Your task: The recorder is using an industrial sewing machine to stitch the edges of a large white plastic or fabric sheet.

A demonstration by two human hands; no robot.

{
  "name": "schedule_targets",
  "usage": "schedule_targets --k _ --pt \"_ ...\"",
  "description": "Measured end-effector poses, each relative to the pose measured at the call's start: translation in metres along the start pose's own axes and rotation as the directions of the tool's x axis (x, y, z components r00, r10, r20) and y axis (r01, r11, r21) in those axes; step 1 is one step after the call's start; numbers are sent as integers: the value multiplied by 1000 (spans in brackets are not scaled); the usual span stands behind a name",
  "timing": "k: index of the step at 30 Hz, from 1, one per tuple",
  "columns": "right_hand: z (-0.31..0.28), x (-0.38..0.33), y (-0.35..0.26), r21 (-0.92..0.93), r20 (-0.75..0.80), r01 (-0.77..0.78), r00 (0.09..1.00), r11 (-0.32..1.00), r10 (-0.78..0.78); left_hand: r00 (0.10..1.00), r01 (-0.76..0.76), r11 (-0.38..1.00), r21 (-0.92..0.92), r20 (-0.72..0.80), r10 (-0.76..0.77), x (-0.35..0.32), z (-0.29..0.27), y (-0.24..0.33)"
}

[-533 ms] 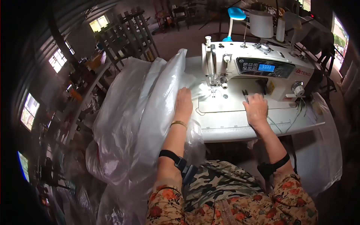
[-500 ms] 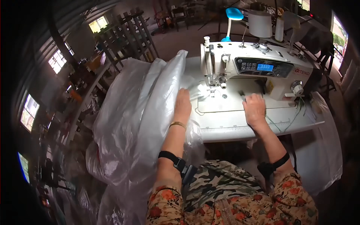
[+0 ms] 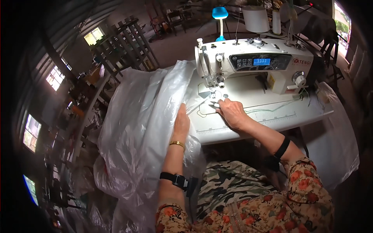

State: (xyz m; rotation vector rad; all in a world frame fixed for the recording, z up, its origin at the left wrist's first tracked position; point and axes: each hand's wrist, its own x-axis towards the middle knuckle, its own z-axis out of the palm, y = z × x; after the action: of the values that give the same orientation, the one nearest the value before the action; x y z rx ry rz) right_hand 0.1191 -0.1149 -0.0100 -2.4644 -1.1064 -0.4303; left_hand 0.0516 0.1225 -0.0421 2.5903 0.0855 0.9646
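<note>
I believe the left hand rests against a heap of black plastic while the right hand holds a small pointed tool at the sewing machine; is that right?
Not quite: in the head view the plastic is pale and translucent, not black. The left hand does rest against it, and the right hand holds a small pointed tool at the sewing machine.

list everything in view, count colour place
sewing machine: 1, white and black, on table
table: 1, white, under machine
plastic sheeting: 1 heap, translucent, left of machine
lamp: 1, blue-topped, behind machine
thread spools: at least 2, white, behind machine
thread strands: several, pale green, on table
snips: 1, dark, in right hand
windows: several, bright, left
background clutter: uncounted, dark, left
straps: 2, black, arms
left hand: 1, bare, on sheeting
right hand: 1, bare, over table
</note>
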Motion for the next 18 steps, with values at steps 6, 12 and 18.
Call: schedule_targets --k 6,12,18 --pt "26 27 1 -94 -130 2 991 996 -14 996 -69 994 82 -46 73 2 0 3" --pt "20 10 -1 -21 -123 56 991 998 -58 991 -99 993 58 -85 104 0 -2 -7" --pt "-28 -29 48 -38 -27 -103 994 994 102 973 120 927 -356 227 -39 -17 -63 0"
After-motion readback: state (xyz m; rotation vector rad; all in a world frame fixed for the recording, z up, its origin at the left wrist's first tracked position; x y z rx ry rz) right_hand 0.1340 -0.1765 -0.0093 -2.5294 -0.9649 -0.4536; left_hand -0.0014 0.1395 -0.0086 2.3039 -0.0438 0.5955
